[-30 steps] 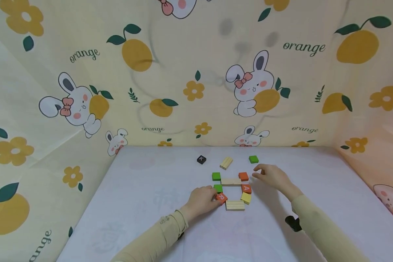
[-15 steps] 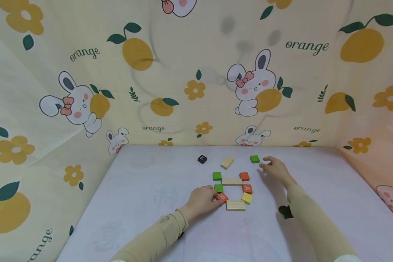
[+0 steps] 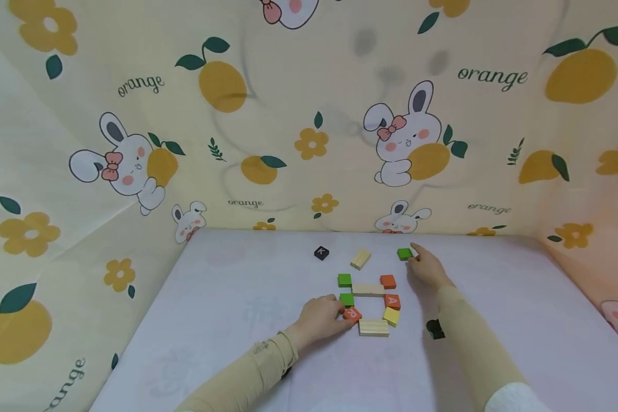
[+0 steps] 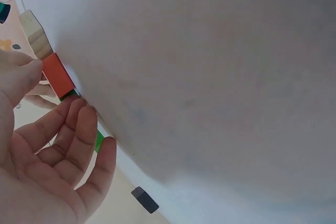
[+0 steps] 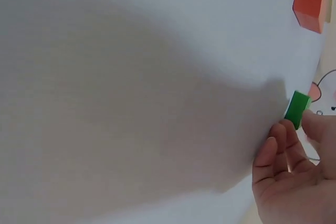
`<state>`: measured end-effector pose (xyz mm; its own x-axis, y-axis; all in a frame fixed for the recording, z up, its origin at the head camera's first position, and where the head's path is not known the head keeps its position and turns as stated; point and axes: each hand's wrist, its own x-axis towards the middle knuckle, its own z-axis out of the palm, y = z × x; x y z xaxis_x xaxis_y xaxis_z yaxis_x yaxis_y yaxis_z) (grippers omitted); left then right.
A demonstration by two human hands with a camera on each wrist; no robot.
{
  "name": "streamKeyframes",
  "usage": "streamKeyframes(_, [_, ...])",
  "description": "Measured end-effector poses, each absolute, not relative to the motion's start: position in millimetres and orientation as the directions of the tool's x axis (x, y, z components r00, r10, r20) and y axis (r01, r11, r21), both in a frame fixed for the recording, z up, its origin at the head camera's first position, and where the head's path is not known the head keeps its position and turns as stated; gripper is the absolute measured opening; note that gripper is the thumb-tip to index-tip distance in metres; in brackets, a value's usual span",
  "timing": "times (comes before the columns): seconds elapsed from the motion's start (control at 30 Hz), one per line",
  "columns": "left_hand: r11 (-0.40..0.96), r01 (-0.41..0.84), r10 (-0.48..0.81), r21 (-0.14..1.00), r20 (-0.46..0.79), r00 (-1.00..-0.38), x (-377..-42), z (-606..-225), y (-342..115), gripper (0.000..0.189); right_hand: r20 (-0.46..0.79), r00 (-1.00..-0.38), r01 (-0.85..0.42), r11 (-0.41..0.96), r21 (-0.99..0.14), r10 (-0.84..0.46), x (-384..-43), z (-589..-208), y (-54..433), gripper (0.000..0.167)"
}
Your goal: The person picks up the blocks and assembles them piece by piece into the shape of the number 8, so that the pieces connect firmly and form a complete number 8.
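Note:
In the head view my left hand (image 3: 320, 320) pinches an orange block (image 3: 352, 315) marked R between thumb and fingers. The left wrist view shows the same orange block (image 4: 58, 74) with the thumb at one end and fingertips at the other. Just behind it sits a green block (image 3: 347, 299), partly covered by a finger. At the back right, my right hand (image 3: 428, 268) reaches the right side of another green block (image 3: 404, 254), its index finger extended. Thumb and fingertips overlap this green block (image 5: 297, 106) in the right wrist view; whether they press it cannot be told.
Two wooden planks (image 3: 368, 290) (image 3: 373, 328), a green block (image 3: 344, 280), orange blocks (image 3: 388, 281) (image 3: 392, 301) and a yellow block (image 3: 391, 316) complete a roughly rectangular outline. Farther back lie a black K block (image 3: 321, 253) and a wooden plank (image 3: 360, 259). A patterned cloth (image 3: 268, 126) hangs behind.
My right hand has moved back from beside the orange blocks to the far green block, and its index finger has extended. My left hand stays on the R block. The view has shifted slightly.

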<state>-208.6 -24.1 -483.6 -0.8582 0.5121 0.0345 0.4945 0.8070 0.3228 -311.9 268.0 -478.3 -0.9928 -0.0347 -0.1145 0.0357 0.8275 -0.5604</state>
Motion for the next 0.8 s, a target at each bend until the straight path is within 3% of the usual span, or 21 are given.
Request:
streamKeyframes(0.27, [0.811, 0.499, 0.519, 0.304, 0.02, -0.855, -207.9, -481.7, -25.5, 0.032, -0.162, -0.985, 0.036, 0.867, -0.496, -0.052, -320.1, -478.5, 267.3, 0.05])
streamKeyframes(0.8, [0.816, 0.479, 0.501, 0.324, 0.016, -0.865, -207.9, -482.7, -25.7, 0.032, -0.136, -0.99, 0.033, 0.848, -0.529, -0.046, -319.5, -484.8, 266.6, 0.041])
